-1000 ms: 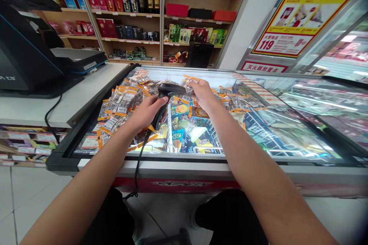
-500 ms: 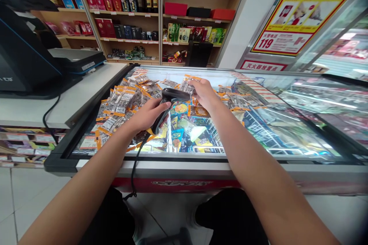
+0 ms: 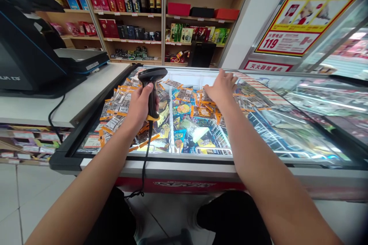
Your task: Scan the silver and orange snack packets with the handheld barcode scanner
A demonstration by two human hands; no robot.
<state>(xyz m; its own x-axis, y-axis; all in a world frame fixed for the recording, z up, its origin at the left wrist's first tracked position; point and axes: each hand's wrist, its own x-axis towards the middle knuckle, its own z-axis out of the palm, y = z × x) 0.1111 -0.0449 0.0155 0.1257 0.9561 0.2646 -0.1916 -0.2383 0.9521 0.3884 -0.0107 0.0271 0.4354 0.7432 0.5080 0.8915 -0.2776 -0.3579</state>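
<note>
My left hand [image 3: 140, 104] is wrapped around the handle of a black barcode scanner [image 3: 152, 97], held upright above the freezer's glass top. Its cable hangs down over the front edge. My right hand [image 3: 222, 87] is open with fingers spread, just over a pile of small clear packets with orange edges [image 3: 204, 110]; whether the fingertips touch any is hidden. One packet [image 3: 184, 94] lies by itself between the hands. A larger heap of the same packets [image 3: 119, 101] spreads left of and behind my left hand, and more packets [image 3: 251, 101] lie to the right.
The chest freezer [image 3: 184, 165] stands before my knees, with coloured food bags [image 3: 195, 132] under its glass. On the left, a white counter [image 3: 83, 97] carries a dark checkout machine [image 3: 25, 49]. Shelves [image 3: 132, 13] with bottles and boxes line the back; a poster [image 3: 304, 15] hangs right.
My left hand has lifted and tilted the scanner up, away from the middle. My right hand has let go of a packet, left in the middle, and moved right with its fingers spreading.
</note>
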